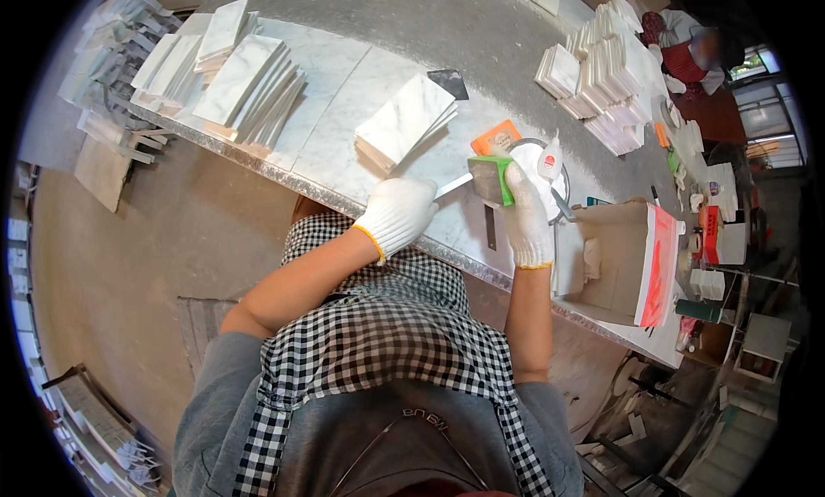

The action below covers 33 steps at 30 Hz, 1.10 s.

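Note:
My left hand, in a white knit glove with a yellow cuff, is closed on a narrow white strip, perhaps a tile seen edge-on. The glove covers the rest of the strip. My right hand, gloved the same way, grips a sanding pad with a green back and a grey face. The pad is just right of the strip's tip. Beyond my left hand lies a stack of white marble tiles. Behind the pad are an orange pad, a white round container and a white squeeze bottle.
More tile stacks stand at the table's left and far right. An open cardboard box is right of my right hand. A dark flat piece lies behind the middle stack. Another person sits at the far right.

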Available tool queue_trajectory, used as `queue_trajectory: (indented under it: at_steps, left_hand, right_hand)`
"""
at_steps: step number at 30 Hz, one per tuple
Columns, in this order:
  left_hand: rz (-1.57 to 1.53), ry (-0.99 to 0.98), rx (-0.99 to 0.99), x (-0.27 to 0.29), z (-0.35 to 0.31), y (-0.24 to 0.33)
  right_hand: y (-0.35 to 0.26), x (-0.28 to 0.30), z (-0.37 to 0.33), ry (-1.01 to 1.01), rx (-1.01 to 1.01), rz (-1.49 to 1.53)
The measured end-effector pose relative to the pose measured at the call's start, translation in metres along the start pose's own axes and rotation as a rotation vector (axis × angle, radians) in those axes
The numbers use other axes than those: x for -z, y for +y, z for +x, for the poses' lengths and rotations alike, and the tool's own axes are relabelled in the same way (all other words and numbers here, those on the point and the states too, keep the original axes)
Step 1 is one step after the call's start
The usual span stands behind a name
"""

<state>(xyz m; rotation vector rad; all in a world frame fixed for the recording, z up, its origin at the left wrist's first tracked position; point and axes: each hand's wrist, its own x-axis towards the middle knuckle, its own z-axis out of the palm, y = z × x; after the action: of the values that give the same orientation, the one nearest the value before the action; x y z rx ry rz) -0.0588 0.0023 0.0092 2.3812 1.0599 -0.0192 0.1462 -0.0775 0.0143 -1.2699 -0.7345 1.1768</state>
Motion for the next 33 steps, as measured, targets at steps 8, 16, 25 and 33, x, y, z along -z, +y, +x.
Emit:
queue_trajectory:
  at_steps: [8, 16, 25, 33]
  left_hand:
    - [-0.066, 0.156, -0.152, -0.019, -0.023, -0.020]
    - [-0.018, 0.209, -0.165, -0.026, -0.028, -0.030]
    - [-0.086, 0.236, -0.202, -0.028, -0.029, -0.032]
    - [-0.129, 0.280, -0.222, -0.026, -0.028, -0.032]
  right_hand:
    - [0.007, -0.017, -0.010, -0.026, -0.093, -0.292]
    - [-0.015, -0.042, -0.023, -0.029, 0.013, -0.241]
    - [0.007, -0.030, -0.011, 0.014, -0.032, -0.333]
    - [0.017, -0.031, -0.009, 0.066, -0.054, -0.335]
